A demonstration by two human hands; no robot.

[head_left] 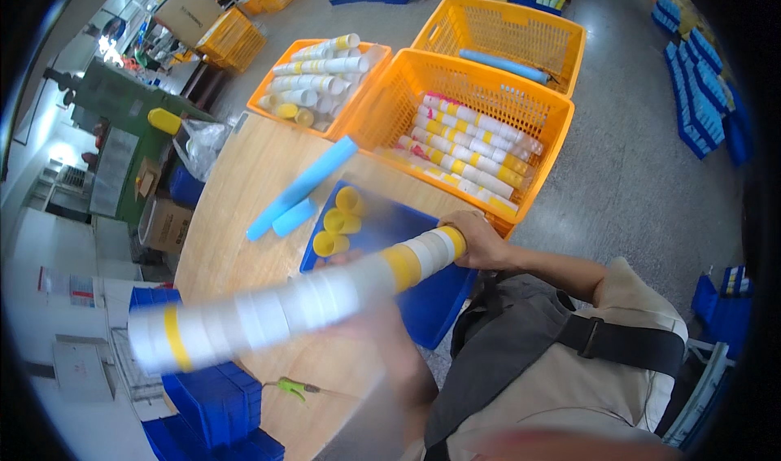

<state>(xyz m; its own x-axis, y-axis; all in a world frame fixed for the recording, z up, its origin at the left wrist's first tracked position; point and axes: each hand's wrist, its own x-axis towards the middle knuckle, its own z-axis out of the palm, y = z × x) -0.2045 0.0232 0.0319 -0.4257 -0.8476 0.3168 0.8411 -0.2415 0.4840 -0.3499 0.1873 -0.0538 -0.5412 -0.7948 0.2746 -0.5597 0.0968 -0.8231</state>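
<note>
1. Slanting above the tabletop (228, 241): a long, white, yellow-banded stack (301, 302), blurred leftward.
2. Right hand (472, 240): grip clamped around the stack's right end.
3. Left hand (370, 321): blurred beneath its middle; cannot tell whether closed.

Plastic-looking stack (301, 302), smooth wooden table (224, 217), cloth apron (508, 351)
</note>
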